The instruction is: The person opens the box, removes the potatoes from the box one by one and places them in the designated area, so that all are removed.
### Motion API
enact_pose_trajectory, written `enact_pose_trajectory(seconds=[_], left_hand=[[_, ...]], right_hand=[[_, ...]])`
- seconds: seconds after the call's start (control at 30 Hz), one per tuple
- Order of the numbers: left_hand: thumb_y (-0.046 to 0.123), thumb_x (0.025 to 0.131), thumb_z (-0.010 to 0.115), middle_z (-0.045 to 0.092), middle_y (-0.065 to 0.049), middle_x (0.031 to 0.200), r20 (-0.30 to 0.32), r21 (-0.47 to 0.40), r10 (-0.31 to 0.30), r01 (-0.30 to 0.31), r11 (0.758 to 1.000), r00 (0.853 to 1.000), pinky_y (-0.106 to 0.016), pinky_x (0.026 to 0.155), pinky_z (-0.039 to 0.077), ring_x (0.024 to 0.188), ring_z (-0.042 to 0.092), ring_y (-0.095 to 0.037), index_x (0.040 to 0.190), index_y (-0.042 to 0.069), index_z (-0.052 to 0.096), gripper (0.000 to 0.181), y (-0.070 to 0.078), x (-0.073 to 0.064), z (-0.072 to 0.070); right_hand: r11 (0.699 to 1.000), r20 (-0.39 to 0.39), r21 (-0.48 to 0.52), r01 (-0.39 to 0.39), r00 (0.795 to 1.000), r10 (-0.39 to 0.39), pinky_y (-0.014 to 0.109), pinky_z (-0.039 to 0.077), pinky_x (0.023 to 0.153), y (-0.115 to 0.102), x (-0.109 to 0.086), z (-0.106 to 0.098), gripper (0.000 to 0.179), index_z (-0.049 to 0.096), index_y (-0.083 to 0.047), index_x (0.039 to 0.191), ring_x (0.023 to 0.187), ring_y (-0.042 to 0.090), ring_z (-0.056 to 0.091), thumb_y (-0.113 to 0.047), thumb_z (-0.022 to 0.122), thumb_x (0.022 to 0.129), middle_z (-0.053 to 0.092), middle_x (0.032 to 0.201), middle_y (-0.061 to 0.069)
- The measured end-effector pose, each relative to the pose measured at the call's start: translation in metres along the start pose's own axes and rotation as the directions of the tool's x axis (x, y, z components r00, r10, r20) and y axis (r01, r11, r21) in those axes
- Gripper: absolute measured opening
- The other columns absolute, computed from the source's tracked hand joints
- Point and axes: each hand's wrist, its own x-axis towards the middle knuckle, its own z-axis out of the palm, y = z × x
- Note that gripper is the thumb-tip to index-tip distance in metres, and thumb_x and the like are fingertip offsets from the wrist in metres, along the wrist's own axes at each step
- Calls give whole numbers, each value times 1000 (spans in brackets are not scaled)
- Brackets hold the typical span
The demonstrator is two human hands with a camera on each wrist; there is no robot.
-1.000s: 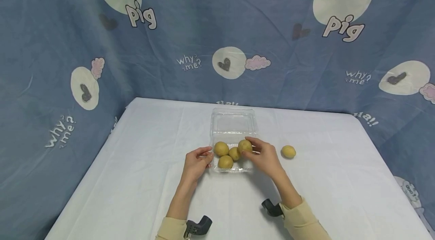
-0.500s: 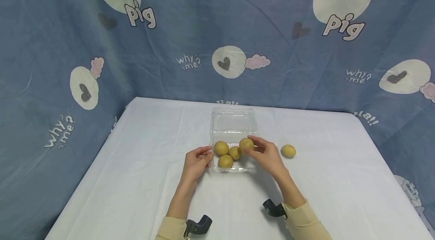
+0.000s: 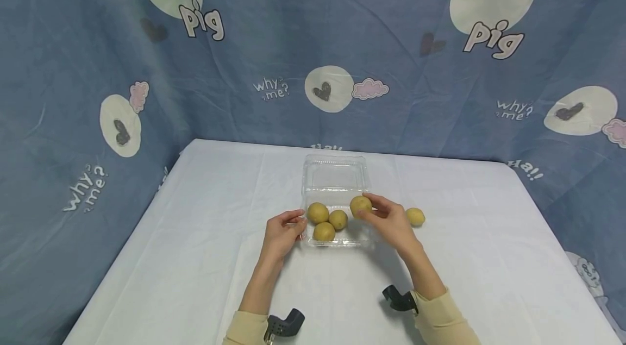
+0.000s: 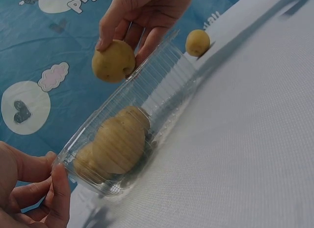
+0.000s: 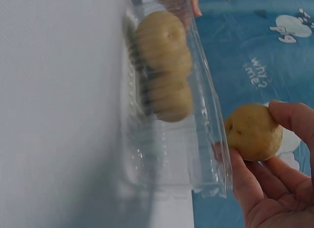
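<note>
A clear plastic clamshell box (image 3: 356,234) stands on the white table with several potatoes, one of them the front potato (image 3: 324,232), in its left part. Its lid (image 3: 335,175) lies back, away from the person. At the left rim, my left hand (image 3: 283,234) pinches the box edge between thumb and fingers. My right hand (image 3: 393,227) holds a round potato (image 5: 254,132) by thumb and fingertips, just above the right side of the box. In the left wrist view this held potato (image 4: 114,61) is higher than the rim, apart from those inside.
One loose potato (image 3: 415,217) lies on the white cloth (image 3: 489,258) to the right of the box, close beyond my right hand. A blue printed curtain (image 3: 274,122) hangs behind and left of the table.
My right hand has moved to the right and slightly up with its potato, away from the potatoes in the box. The left hand stays at the left rim.
</note>
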Motion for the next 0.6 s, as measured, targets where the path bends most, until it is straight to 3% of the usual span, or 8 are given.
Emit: enact_pose_trajectory(seconds=[0.6], left_hand=[[6,90,68,62,-9,95,2,2,-3,3,1000,1000,-22,59,51,70,57,-12,115,-4,67,27,-1,0,-1]], right_hand=[[996,5,47,-73,997,73,40,46,98,1,-8,-17,57,55,-10,139,121,30,54,-32,73,89,55,137,14]])
